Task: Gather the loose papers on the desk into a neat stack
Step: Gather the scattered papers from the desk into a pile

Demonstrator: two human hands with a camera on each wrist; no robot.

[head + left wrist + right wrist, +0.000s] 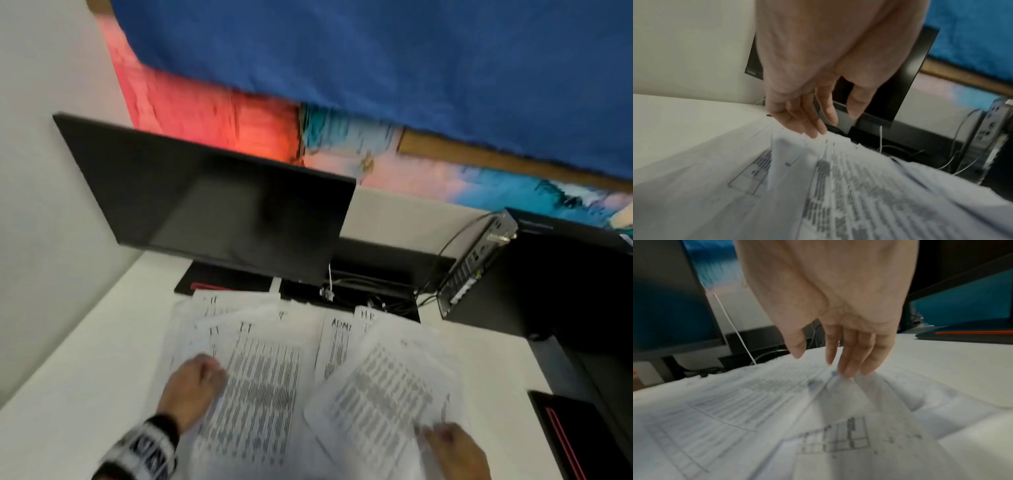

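Several printed sheets (260,377) lie overlapping and fanned out on the white desk (85,377). My left hand (215,373) is at their left side. In the left wrist view its straight fingers (813,129) press down on a ruffled sheet (785,152), with the thumb held off the paper. My right hand (442,438) is at the lower right on a skewed sheet (383,387). In the right wrist view its fingertips (849,371) push into a buckled fold of paper (840,386), thumb free. Neither hand grips a sheet.
A dark monitor (212,205) stands just behind the papers, with cables (370,294) at its base. A small computer box (476,263) stands at the back right. A black device with a red stripe (575,438) lies by the desk's right edge.
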